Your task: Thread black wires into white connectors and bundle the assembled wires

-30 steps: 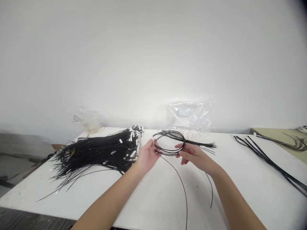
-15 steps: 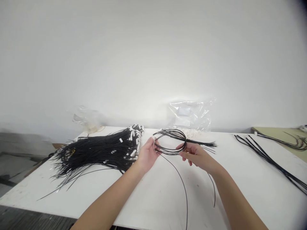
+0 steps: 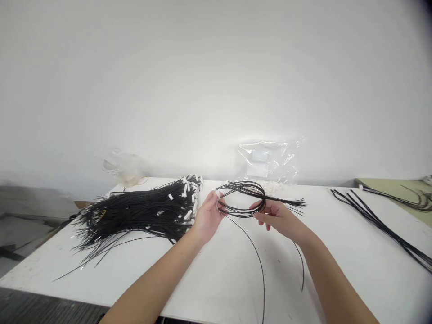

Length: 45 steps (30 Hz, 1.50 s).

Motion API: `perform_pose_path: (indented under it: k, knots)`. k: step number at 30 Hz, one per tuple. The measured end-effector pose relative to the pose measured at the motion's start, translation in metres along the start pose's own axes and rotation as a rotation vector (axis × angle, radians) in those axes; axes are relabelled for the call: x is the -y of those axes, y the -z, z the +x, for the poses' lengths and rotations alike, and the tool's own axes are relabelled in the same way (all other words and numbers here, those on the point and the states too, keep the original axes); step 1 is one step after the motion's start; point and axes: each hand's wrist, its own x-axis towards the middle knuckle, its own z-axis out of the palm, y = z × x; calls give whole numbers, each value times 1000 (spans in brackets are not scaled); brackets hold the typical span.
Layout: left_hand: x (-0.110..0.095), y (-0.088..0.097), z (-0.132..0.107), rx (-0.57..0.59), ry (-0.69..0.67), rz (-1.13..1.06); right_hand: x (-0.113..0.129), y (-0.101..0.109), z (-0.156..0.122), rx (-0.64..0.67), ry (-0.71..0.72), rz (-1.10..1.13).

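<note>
Looped black wires (image 3: 264, 198) are stretched between my two hands above the white table. My left hand (image 3: 208, 218) has its fingers closed on the left end of the loops, by a small white connector (image 3: 218, 193). The fingers of my right hand (image 3: 281, 219) pinch the right side of the loops, where the wires cross. Beyond the right hand, loose wire ends lie over the table. One single wire (image 3: 254, 249) curves down from my left fingers towards the front edge. Another thin wire hangs below my right wrist.
A large pile of black wires (image 3: 135, 216) with white connectors lies on the left of the table (image 3: 135, 285). Clear plastic bags (image 3: 270, 159) rest against the wall, with small white pieces (image 3: 278, 186) near one. More black cables (image 3: 381, 225) stretch along the right side, near a greenish board (image 3: 374, 183).
My right hand has shifted slightly to the right with the wires, so the loops are a little wider. My left hand has hardly moved.
</note>
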Motion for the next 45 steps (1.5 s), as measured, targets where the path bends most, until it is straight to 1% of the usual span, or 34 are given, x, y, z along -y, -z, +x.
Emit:
perform_pose_path:
  k: [4,9,12,17,22,27,31,38,41,45]
  knots:
    - [-1,-1,0,-4,-15,13,1,-1,1,-26,-11,-13]
    - [-1,-2,-1,6,-29,23,18,-1,-5,-27,-98,-51]
    - [-1,-2,-2,11,-21,18,23,0,-7,-35,-113,-57]
    - [-2,-2,-2,5,5,45,20,-2,-6,-59,-125,-67]
    - [-1,-3,-1,-9,24,40,17,-6,-3,-141,-150,-82]
    - [1,-1,1,-40,51,14,12,-5,-1,-140,-151,-78]
    - [1,-1,1,-69,102,-48,10,-3,1,-126,-149,-77]
    - [-2,-4,1,-117,170,-117,12,-3,-1,-109,-133,-49]
    - [0,-3,1,-107,160,-99,11,-2,-1,-93,-123,-25]
    - [1,-3,0,-81,65,-31,9,-2,0,-119,-127,-9]
